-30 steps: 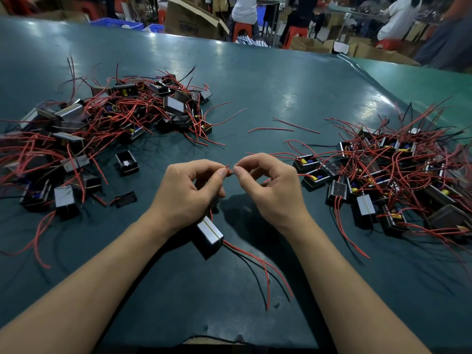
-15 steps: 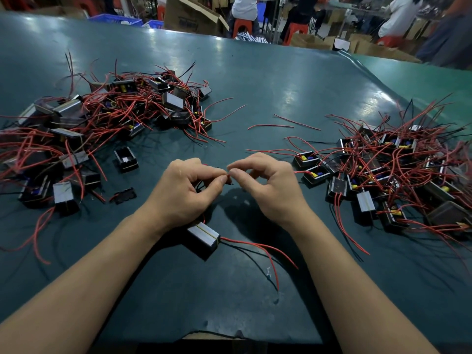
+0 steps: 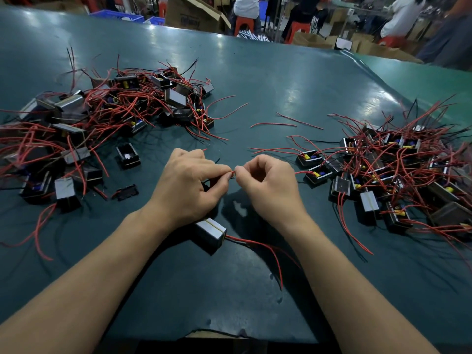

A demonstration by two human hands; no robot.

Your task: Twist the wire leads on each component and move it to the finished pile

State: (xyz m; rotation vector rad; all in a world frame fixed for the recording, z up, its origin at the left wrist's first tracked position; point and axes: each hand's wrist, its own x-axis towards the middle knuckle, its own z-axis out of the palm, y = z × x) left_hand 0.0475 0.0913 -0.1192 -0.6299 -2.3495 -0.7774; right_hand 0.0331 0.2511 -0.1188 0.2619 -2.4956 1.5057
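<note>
**Both hands pinching one red wire end**

Left hand [image 3: 190, 186] and right hand [image 3: 268, 183] are meeting thumb-to-finger, each grip pinching tight on the red wire [image 3: 233, 173]. The component [image 3: 212, 232] is sitting on the counter [image 3: 281, 80] under the left wrist, piles either side.

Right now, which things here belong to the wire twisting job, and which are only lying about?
Job: left hand and right hand pinching the red lead; component; left pile; right pile.

Lying about: loose wires, empty case, boxes, stools.
</note>
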